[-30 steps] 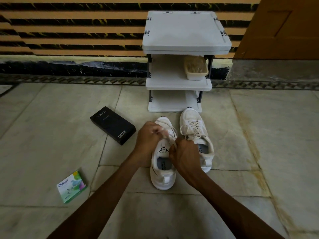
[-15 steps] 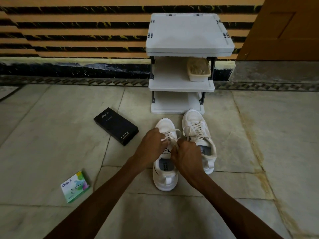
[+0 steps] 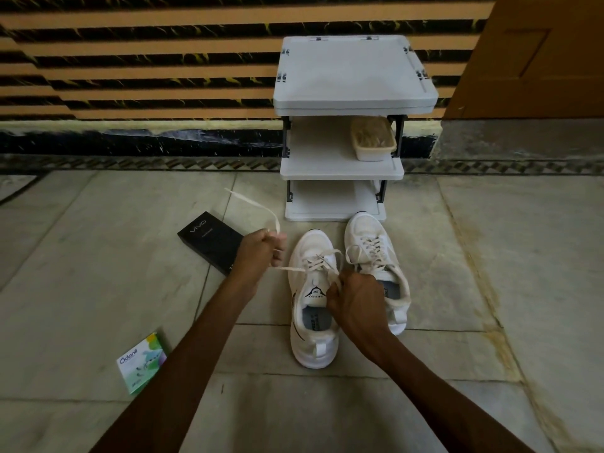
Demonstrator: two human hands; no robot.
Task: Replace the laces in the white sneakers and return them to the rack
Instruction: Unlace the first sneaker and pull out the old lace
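Observation:
Two white sneakers stand side by side on the floor before a white three-shelf rack (image 3: 341, 166). The left sneaker (image 3: 312, 335) is nearer me; its cream lace (image 3: 261, 209) runs out to the left. My left hand (image 3: 258, 251) grips that lace end, pulled away from the shoe, with the free tail curling up and left. My right hand (image 3: 354, 304) pinches the other lace end just above the shoe's tongue. The right sneaker (image 3: 376, 256) is laced with a bow and partly hidden by my right hand.
A black phone box (image 3: 209, 240) lies left of the shoes, partly behind my left hand. A small green Odonil box (image 3: 142, 364) sits at lower left. A beige tub (image 3: 372, 137) stands on the rack's middle shelf. Striped wall and a wooden door lie behind.
My left hand has moved out to the left, drawing a long stretch of lace from the left sneaker. My right hand stays at the tongue. The camera view has shifted slightly.

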